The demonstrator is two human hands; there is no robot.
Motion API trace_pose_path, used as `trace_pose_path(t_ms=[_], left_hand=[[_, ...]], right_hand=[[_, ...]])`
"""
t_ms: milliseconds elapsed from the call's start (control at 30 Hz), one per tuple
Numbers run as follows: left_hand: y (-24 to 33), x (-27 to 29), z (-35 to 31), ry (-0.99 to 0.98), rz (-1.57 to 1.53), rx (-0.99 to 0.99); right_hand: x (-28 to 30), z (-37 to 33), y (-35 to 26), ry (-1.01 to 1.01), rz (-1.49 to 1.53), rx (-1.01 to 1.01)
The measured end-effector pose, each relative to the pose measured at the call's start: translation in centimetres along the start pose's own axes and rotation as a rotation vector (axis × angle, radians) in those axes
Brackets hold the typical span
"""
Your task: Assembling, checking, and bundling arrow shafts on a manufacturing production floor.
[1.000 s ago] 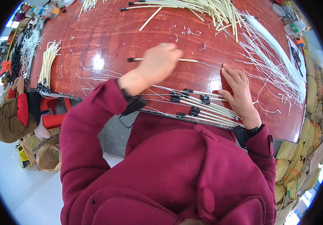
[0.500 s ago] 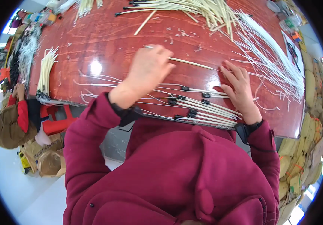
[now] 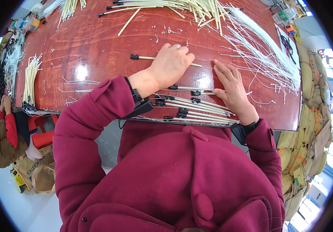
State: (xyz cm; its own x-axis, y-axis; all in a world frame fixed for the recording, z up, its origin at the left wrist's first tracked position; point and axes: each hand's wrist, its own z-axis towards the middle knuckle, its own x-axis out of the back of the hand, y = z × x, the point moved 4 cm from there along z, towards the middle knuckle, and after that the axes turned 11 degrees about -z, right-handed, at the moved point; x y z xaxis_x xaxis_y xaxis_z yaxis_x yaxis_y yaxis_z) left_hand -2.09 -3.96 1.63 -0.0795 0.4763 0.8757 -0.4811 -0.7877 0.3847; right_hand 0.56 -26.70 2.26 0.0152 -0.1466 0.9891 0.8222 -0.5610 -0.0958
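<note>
A thin cream tube (image 3: 146, 58) with a black end piece (image 3: 134, 57) lies crosswise on the red table. My left hand (image 3: 172, 63) is closed over its middle, fingertips curled down and partly hidden. From the tube's right end a fine white wire (image 3: 208, 67) runs toward my right hand (image 3: 230, 85). That hand rests with its fingers stretched out beside the wire and its thumb apart, near the ends of other tubes. Several finished-looking tubes with black ends (image 3: 203, 106) lie along the near table edge, white wires trailing left from them.
Loose cream tubes (image 3: 197, 9) are heaped at the far side, and a bundle of white wires (image 3: 267, 46) spreads at the right. Another tube bundle (image 3: 31, 83) stands at the left edge. A person (image 3: 4, 131) sits at the far left. Sacks (image 3: 309, 123) are stacked on the right.
My left hand has shifted to the right along the tube, and the black end now shows on its left. My right hand stays near the wire. The whole view has shifted slightly.
</note>
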Motion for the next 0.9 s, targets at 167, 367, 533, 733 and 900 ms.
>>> trace_pose_path(t_ms=[167, 367, 533, 733, 900], left_hand=[[1.2, -1.0, 1.2, -0.004, -0.037, -0.001], [2.0, -0.5, 1.2, -0.017, 0.002, 0.004], [-2.1, 5.4, -3.9, 0.273, -0.086, 0.126], [-5.5, 7.1, -9.1, 0.205, -0.139, 0.361], [-3.1, 4.7, -5.2, 0.202, -0.097, 0.113]], right_hand=[[-0.3, 1.2, -0.7, -0.033, 0.047, 0.050], [-0.7, 1.2, -1.8, 0.096, 0.036, 0.042], [0.8, 1.0, -0.6, 0.129, 0.010, -0.047], [0.4, 1.9, -1.0, 0.146, -0.013, -0.034], [-0.1, 1.3, -1.0, 0.127, 0.010, -0.037]])
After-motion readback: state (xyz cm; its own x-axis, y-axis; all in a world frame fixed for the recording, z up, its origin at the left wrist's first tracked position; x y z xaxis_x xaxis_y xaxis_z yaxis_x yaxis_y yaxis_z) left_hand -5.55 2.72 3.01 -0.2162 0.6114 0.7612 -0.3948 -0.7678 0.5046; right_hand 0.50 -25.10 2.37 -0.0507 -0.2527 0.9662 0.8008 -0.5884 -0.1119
